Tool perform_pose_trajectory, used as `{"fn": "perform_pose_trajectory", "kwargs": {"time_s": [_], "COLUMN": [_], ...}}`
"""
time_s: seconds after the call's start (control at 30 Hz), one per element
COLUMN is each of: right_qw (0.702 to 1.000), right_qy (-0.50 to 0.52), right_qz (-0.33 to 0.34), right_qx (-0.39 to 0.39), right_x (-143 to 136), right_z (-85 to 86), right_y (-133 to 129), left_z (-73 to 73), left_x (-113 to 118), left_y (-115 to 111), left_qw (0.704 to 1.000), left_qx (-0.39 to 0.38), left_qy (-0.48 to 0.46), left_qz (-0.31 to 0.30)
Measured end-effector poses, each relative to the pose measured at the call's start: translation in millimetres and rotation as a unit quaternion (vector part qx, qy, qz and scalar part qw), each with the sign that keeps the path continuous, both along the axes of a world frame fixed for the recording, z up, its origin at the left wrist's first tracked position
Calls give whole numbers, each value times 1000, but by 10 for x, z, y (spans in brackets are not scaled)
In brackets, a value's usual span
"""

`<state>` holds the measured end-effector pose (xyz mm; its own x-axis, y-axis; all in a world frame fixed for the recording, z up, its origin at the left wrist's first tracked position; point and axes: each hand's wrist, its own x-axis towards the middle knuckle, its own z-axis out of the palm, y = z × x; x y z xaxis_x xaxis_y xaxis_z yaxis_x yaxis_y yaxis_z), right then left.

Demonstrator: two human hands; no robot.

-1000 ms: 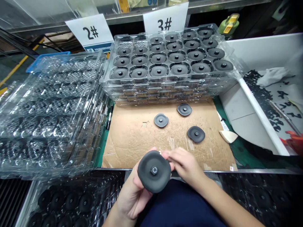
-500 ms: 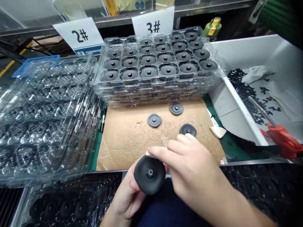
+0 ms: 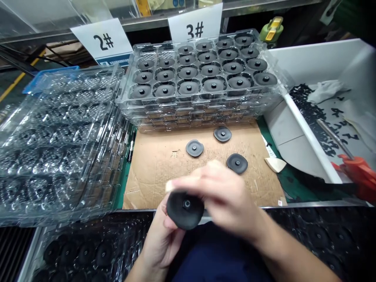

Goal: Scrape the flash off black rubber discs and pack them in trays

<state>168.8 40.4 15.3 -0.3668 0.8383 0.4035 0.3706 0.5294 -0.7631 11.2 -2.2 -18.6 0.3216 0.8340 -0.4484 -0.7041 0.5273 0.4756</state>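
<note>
A black rounded disc (image 3: 185,210) with a small stud at its centre is held up by my left hand (image 3: 165,235), whose fingers grip its left and lower edge. My right hand (image 3: 220,192), blurred by motion, is over the disc's upper edge. A small cream-coloured piece (image 3: 169,186) shows at its fingertips. Beyond the hands, three more discs lie apart on the cardboard sheet (image 3: 152,168): one at the left (image 3: 194,148), one farther back (image 3: 222,134) and one at the right (image 3: 237,163).
Behind the cardboard stands a stack of clear trays (image 3: 194,113) with many discs. More clear trays (image 3: 58,156) fill the left. At the right are a white bin (image 3: 305,137) with black scraps, a red-handled tool (image 3: 358,172) and a cream wedge (image 3: 275,164).
My right hand has moved left and slightly up along the disc's upper edge with the cream piece. The held disc has tilted. The right disc on the cardboard is now fully uncovered.
</note>
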Motion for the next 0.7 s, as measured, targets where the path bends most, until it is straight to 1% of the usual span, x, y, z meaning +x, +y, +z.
{"fn": "perform_pose_trajectory", "kwargs": {"time_s": [0.07,0.1,0.13,0.2,0.23,0.27,0.3,0.33,0.37,0.4,0.47,0.53,0.6,0.63,0.7], "right_qw": [991,983,977,973,974,975,976,975,975,974,975,982,994,996,990], "right_qy": [-11,-30,-54,-93,-104,-111,-114,-116,-114,-105,-59,2,25,14,-39], "right_qz": [-90,-120,-132,-113,-98,-88,-85,-88,-97,-108,-136,-131,-61,-17,63], "right_qx": [-95,-132,-157,-176,-175,-171,-167,-167,-167,-169,-166,-135,-90,-87,-122], "right_x": [94,133,160,175,168,156,142,129,116,102,61,-6,-87,-125,-191], "right_z": [-226,-366,-515,-804,-920,-998,-1031,-1010,-937,-816,-481,-130,127,205,270], "right_y": [8,-17,-61,-177,-230,-270,-291,-291,-275,-249,-193,-168,-171,-173,-160], "left_z": [20,28,33,35,33,30,27,24,21,18,13,10,11,10,5], "left_x": [-26,-43,-62,-96,-109,-117,-121,-120,-114,-104,-78,-52,-39,-40,-52], "left_y": [16,25,35,52,60,66,72,75,77,77,73,67,63,63,66], "left_qw": [1000,1000,1000,1000,1000,1000,1000,1000,1000,1000,999,999,999,999,999], "left_qx": [12,15,14,15,17,21,25,27,27,23,12,6,-6,-11,-17], "left_qy": [10,12,13,11,10,9,8,8,7,10,28,48,52,49,49], "left_qz": [6,6,5,1,0,1,4,5,3,3,15,23,6,-7,-14]}}
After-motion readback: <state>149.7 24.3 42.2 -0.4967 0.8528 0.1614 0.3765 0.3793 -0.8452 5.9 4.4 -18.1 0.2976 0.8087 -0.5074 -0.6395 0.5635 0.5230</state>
